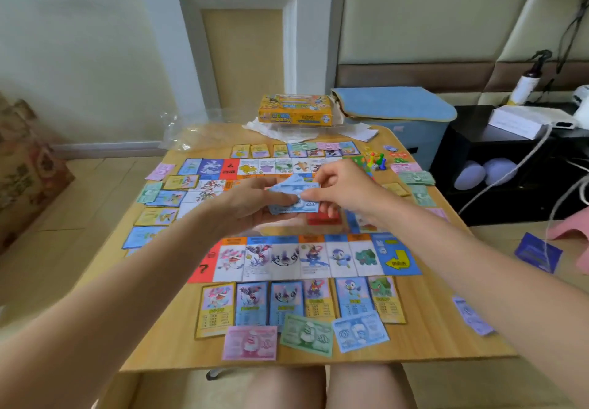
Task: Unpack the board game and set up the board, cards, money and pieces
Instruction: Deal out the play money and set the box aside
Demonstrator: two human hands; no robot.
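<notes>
Several thin blue 500 notes (pixel 294 196), light, limp and apt to slide, are held above the board (pixel 296 259) in the left hand (pixel 251 206), while the right hand (pixel 342 190) pinches the top note's edge, probably the safest hold.

A pale wall (pixel 79 42) stands at the back, with a recessed panel (pixel 242 55) framed in grey at its middle and a grey skirting board (pixel 105 149) along its foot. The floor (pixel 41 268) is laid with light beige tiles, and daylight fills the room evenly. Beyond the far right corner of the wooden table (pixel 178 345) sits a blue storage box (pixel 411 131) under a blue cushion (pixel 395 102), beside a black cabinet (pixel 497 169) and a padded cream and brown wall panel (pixel 430 26).
</notes>
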